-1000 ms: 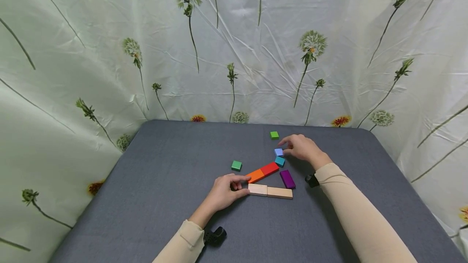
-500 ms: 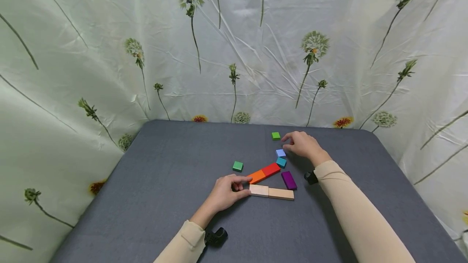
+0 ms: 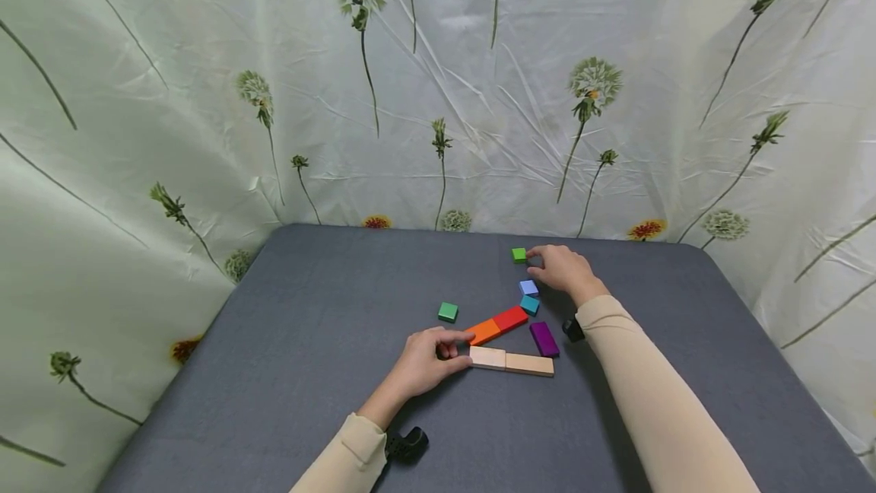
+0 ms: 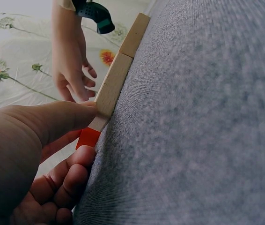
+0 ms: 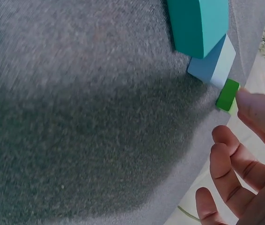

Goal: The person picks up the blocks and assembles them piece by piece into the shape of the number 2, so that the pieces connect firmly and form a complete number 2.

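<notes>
My left hand (image 3: 423,361) rests at the left ends of two block rows. Its thumb is at the pale wooden block (image 3: 487,357), its index finger at the orange block (image 3: 484,332). End to end with these lie a tan wooden block (image 3: 530,364) and a red block (image 3: 511,318). My right hand (image 3: 563,268) is at the back, index fingertip beside the light green block (image 3: 519,256); whether it touches is unclear. The light blue block (image 3: 528,288) and teal block (image 3: 530,305) sit just in front of that hand, near the red block's end.
A purple block (image 3: 544,339) lies between the right ends of the two rows. Apart to the left is a dark green block (image 3: 448,312). A flower-printed curtain (image 3: 411,97) hangs behind the grey table (image 3: 308,310).
My right hand has moved away from the light blue block, back and left to the light green block. The left hand has stayed at the row ends.
</notes>
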Demonstrator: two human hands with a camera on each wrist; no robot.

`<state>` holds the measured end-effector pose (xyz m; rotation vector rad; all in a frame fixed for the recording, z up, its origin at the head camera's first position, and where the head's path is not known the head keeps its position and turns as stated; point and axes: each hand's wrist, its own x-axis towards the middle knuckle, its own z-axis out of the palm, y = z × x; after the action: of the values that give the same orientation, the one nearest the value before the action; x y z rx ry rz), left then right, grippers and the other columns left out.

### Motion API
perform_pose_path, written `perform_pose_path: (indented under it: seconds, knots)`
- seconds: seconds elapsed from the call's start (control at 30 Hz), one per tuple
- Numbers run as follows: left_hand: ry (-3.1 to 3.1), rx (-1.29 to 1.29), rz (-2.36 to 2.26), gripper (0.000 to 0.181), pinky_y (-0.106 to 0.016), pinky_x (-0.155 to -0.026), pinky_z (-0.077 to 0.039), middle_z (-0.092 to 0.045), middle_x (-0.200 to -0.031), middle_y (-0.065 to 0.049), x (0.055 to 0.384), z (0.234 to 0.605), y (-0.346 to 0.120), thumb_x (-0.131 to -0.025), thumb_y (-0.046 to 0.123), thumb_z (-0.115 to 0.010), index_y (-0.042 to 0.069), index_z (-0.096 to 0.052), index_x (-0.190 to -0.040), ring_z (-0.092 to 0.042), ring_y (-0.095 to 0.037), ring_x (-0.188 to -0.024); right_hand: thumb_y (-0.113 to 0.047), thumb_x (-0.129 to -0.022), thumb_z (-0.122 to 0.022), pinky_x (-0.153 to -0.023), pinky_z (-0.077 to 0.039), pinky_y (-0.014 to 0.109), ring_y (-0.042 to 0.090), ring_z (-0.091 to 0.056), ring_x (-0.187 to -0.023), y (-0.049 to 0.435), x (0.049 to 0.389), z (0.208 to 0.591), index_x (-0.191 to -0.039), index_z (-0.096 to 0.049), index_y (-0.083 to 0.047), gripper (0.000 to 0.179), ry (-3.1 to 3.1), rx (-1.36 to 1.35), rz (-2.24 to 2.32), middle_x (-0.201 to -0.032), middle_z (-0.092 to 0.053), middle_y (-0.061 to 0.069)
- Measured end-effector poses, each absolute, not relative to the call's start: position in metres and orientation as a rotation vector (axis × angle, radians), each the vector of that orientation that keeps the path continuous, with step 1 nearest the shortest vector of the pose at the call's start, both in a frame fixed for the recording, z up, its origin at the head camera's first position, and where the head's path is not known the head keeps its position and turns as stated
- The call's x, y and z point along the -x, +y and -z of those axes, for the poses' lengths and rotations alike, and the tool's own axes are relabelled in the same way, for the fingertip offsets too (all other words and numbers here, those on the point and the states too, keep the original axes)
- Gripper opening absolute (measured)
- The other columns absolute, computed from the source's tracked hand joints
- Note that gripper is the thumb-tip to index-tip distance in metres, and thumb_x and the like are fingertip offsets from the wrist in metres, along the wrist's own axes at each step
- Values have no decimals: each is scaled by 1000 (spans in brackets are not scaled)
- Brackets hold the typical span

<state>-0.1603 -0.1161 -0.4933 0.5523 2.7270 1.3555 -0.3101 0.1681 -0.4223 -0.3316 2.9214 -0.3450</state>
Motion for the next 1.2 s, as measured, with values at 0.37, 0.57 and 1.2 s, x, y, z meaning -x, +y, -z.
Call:
perform_pose_path:
  seconds: [0.37, 0.57, 1.2]
  knots:
    - [2744, -559, -1345, 35, -22, -71, -44, -65, -84, 9, 160, 494, -113, -92, 23, -87, 17, -81, -126, -53, -1, -74, -25, -111, -59, -109, -49, 67, 49, -54, -142, 160, 309, 425, -160, -51, -10, 52, 2923, 296, 266, -161, -50, 28]
    - [2737, -567, -1362, 34, -22, -71, -44, -66, -84, 9, 158, 490, -113, -92, 22, -87, 17, -81, -126, -52, 0, -73, -26, -111, -59, -110, -48, 67, 50, -50, -146, 158, 307, 425, -159, -52, -10, 52, 2910, 276, 264, -162, -49, 27]
    - [2743, -556, -1347, 35, -24, -74, -42, -65, -84, 9, 158, 490, -116, -93, 23, -87, 17, -81, -127, -53, 0, -74, -22, -109, -64, -103, -54, 63, 45, -66, -126, 154, 306, 424, -142, -68, -8, 36, 2963, 311, 301, -150, -62, 24]
